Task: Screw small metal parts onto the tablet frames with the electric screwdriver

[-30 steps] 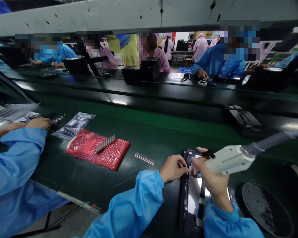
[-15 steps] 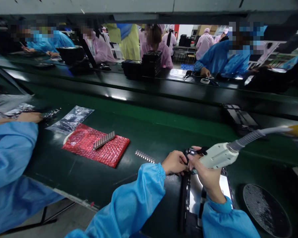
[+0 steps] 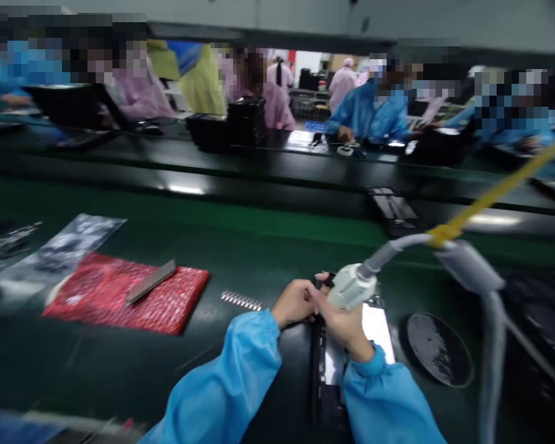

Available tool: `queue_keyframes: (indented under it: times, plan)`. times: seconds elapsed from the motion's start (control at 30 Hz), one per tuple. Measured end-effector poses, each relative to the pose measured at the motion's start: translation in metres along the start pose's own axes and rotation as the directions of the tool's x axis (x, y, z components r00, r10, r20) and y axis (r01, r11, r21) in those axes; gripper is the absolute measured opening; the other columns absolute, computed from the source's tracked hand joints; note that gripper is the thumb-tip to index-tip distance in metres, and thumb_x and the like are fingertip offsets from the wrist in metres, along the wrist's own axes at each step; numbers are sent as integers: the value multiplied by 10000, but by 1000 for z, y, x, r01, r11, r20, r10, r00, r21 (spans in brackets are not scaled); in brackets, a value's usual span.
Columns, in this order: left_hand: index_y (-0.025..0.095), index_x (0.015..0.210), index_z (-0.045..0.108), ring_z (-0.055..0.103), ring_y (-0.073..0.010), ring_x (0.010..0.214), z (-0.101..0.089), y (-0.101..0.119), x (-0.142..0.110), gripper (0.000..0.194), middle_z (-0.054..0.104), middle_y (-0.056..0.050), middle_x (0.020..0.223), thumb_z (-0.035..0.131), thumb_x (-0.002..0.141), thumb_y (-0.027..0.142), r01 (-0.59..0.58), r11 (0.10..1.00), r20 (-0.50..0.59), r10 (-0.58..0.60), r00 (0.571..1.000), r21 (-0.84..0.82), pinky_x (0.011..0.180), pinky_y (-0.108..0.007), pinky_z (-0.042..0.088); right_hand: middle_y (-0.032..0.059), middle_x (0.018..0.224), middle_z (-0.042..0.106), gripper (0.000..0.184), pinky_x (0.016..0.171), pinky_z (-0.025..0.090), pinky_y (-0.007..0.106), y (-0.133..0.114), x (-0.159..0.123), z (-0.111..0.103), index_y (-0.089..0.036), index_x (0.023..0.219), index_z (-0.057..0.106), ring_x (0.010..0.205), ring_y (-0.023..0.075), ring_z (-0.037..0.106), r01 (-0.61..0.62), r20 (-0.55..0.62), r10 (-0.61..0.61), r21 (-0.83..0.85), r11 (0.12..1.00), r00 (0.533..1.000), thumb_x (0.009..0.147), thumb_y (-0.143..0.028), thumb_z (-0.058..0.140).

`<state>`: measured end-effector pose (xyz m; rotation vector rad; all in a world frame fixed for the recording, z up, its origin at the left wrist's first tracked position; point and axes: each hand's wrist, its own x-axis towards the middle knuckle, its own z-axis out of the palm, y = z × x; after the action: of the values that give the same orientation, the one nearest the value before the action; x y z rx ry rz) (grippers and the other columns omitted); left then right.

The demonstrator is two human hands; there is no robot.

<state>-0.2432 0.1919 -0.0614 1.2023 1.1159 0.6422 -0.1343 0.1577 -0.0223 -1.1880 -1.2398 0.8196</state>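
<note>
My right hand (image 3: 340, 320) grips a pale electric screwdriver (image 3: 350, 287) whose grey hose runs up to the right. The tool stands over the far left corner of a black flat device (image 3: 374, 333) with a bright shiny panel, lying on the dark green bench. My left hand (image 3: 296, 302) rests at that same corner with its fingers curled, pinching or steadying something too small to make out. Both sleeves are blue. The picture is blurred by motion.
A short strip of small metal parts (image 3: 241, 301) lies left of my hands. Further left are a red bubble bag (image 3: 124, 293) with a grey metal strip (image 3: 150, 281) on it, and clear bags. A dark round dish (image 3: 439, 348) sits right. Workers sit across the belt.
The view has swung right and blurred. The screwdriver has tipped more upright over the device's corner, both hands staying there. The neighbour's blue sleeve at left has left the picture.
</note>
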Motion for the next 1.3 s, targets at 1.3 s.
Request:
queue_keyframes:
  times: [1.3]
  plan:
    - [173, 684, 507, 559, -88, 439, -6, 13, -12, 510, 556, 67, 520, 851, 487, 494, 139, 984, -74, -131, 989, 114, 431, -173, 420, -49, 445, 567, 290, 449, 460, 317, 25, -19, -182, -170, 866, 609, 373, 153, 514, -38, -457, 31, -7, 999, 889, 664, -294, 777]
